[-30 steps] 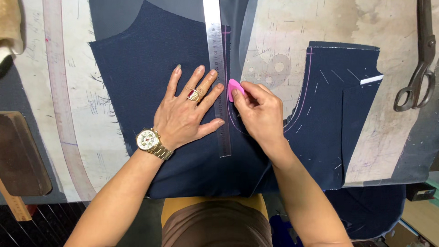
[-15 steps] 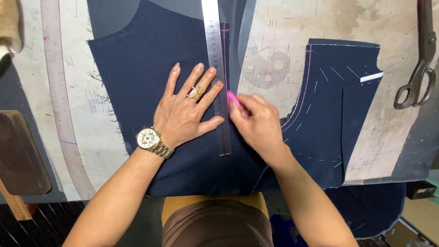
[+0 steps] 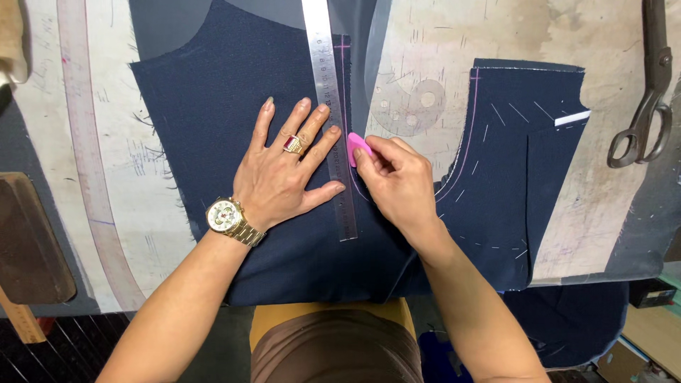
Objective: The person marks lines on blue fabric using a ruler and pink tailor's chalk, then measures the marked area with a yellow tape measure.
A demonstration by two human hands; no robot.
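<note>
Two hands meet at the ruler's edge on the dark cloth. My right hand (image 3: 397,181) pinches a flat pink piece of tailor's chalk (image 3: 359,149) between thumb and fingertips, its edge touching the navy fabric panel (image 3: 220,106) just beside the right edge of the metal ruler (image 3: 332,120). My left hand (image 3: 284,170) lies flat with its fingers spread, palm on the fabric, the fingertips pressing on the ruler from the left. I see a red-stoned ring on one finger and a gold wristwatch (image 3: 225,216) on that wrist.

The ruler runs nearly upright through the view, tilted slightly, from the top edge down to just below my hands. A thin pink chalk line shows on the cloth along its right side, curving near the chalk.

To the right, apart from the first panel, lies a second navy piece (image 3: 525,177) with a curved pink line along its left edge and short white dashes across it. Both pieces rest on a worn, pale tabletop (image 3: 440,35). Heavy dark shears (image 3: 649,92) lie at the far right, well apart from my hands. A long curved pattern stick (image 3: 85,156) lies at the left, and a dark brown block (image 3: 28,241) sits at the left edge.
</note>
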